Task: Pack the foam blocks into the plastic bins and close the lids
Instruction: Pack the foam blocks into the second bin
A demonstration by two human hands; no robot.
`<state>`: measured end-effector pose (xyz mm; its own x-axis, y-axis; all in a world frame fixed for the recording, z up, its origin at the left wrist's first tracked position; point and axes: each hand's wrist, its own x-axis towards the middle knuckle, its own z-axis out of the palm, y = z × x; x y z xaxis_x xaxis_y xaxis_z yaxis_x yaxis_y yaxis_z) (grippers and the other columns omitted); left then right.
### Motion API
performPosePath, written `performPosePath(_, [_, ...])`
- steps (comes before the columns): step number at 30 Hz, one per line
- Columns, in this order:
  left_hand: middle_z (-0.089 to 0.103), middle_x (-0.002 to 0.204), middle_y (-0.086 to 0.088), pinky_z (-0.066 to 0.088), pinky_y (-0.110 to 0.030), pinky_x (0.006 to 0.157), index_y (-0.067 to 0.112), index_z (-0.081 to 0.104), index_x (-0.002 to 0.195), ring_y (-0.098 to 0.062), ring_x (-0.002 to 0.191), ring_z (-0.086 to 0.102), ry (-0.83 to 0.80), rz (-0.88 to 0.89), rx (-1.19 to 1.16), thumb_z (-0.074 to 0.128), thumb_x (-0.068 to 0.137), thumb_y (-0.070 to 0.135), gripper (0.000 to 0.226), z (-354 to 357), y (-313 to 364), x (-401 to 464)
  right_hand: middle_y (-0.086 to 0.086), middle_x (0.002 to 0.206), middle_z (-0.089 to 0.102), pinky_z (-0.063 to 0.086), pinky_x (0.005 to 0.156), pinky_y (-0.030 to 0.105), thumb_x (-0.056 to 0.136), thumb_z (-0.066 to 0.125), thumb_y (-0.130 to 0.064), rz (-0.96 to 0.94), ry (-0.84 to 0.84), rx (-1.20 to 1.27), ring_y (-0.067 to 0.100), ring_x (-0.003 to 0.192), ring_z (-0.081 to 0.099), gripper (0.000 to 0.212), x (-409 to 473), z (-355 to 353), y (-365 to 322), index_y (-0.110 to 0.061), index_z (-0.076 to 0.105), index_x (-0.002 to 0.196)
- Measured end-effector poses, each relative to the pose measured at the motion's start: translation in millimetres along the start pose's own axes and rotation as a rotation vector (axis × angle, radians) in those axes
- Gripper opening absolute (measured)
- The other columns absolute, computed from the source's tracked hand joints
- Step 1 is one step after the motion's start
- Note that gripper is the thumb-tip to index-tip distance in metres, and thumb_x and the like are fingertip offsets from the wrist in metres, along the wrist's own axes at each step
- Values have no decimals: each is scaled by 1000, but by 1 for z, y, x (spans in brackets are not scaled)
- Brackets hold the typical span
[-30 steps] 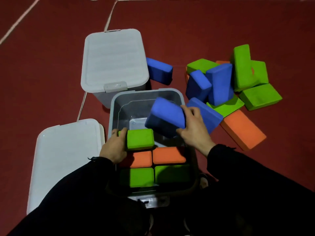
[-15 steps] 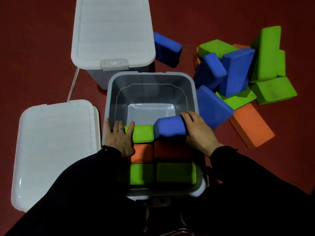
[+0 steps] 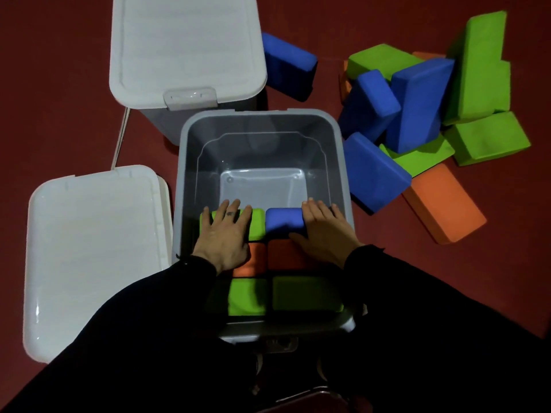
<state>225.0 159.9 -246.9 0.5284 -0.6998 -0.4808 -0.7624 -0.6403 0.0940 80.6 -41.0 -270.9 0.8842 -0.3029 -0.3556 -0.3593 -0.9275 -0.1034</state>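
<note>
loose lid [image 3: 92,257] left of open bin [image 3: 262,114], block pile [image 3: 432,120] right, closed bin [image 3: 185,46] behind

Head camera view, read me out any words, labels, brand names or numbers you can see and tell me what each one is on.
No readable text shows in this view.
Open bin, closed bin's lid and loose lid: plain, no label or brand visible.
Foam blocks, such as the blue block in the bin: plain coloured faces.
Left hand: a small dark mark on one finger, too small to read.
</note>
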Motion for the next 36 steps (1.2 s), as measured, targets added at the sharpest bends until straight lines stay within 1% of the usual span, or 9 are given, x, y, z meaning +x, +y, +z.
performPosePath(4, [22, 164, -13, 20, -52, 122, 22, 30, 153, -32, 152, 18, 104, 110, -57, 61, 86, 33, 74, -20, 21, 5, 16, 160, 35, 36, 115, 44, 94, 63, -35, -2, -12, 331, 34, 144, 39, 69, 2, -32, 14, -16, 39, 155])
performPosePath(8, [35, 157, -16, 39, -45, 113, 15, 43, 148, -34, 143, 36, 228, 193, -170, 64, 81, 20, 70, -35, 67, 21, 1, 132, 63, 46, 93, 32, 95, 57, -33, 145, 126, 544, 22, 118, 60, 38, 13, -81, 45, -22, 64, 130])
performPosePath(13, [54, 140, -22, 47, -48, 104, 7, 59, 132, -40, 132, 48, 425, 313, -345, 61, 71, 19, 62, -56, 151, 59, 1, 119, 70, 51, 95, 37, 94, 61, -34, 377, 52, 689, 23, 110, 64, 32, 24, -89, 117, -22, 65, 124])
performPosePath(20, [55, 139, -14, 23, -49, 122, 10, 62, 125, -37, 148, 27, 257, 444, -148, 50, 87, 48, 55, -8, 213, 92, 17, 145, 44, 46, 105, 40, 89, 65, -33, 755, 72, 775, 37, 126, 54, 69, 38, -5, 223, -13, 38, 149])
performPosePath(25, [64, 125, -18, 9, -59, 122, -2, 65, 127, -41, 138, 37, 228, 508, 321, 38, 90, 49, 68, -2, 221, 93, 13, 164, 21, 43, 104, 46, 81, 63, -31, 660, 79, 532, 47, 128, 49, 89, 54, 52, 270, -20, 21, 158])
performPosePath(28, [39, 155, -15, 8, -58, 123, 6, 49, 145, -37, 154, 5, 144, 417, 107, 38, 91, 52, 72, 6, 215, 94, 21, 159, 28, 43, 103, 47, 75, 72, -30, 672, 159, 436, 45, 129, 46, 83, 53, 68, 268, -21, 36, 149])
performPosePath(30, [37, 156, -11, 21, -58, 121, 8, 55, 140, -33, 155, -7, 188, 428, -143, 57, 88, 43, 63, 7, 212, 91, 24, 140, 46, 47, 90, 46, 67, 76, -30, 581, 307, 340, 44, 118, 53, 64, 49, 74, 258, -12, 52, 123])
performPosePath(33, [38, 154, -8, 13, -59, 123, 11, 53, 141, -32, 155, -12, 174, 382, -117, 62, 84, 42, 66, 2, 214, 87, 16, 115, 55, 47, 72, 43, 72, 75, -30, 449, 257, 429, 40, 101, 59, 56, 41, 75, 238, -11, 49, 117])
performPosePath(36, [39, 153, -12, 4, -56, 124, 11, 49, 144, -36, 155, 0, 210, 339, 4, 58, 87, 43, 66, -6, 222, 83, 10, 124, 55, 50, 80, 41, 77, 73, -33, 545, 381, 625, 35, 110, 56, 57, 21, 70, 227, -19, 49, 127])
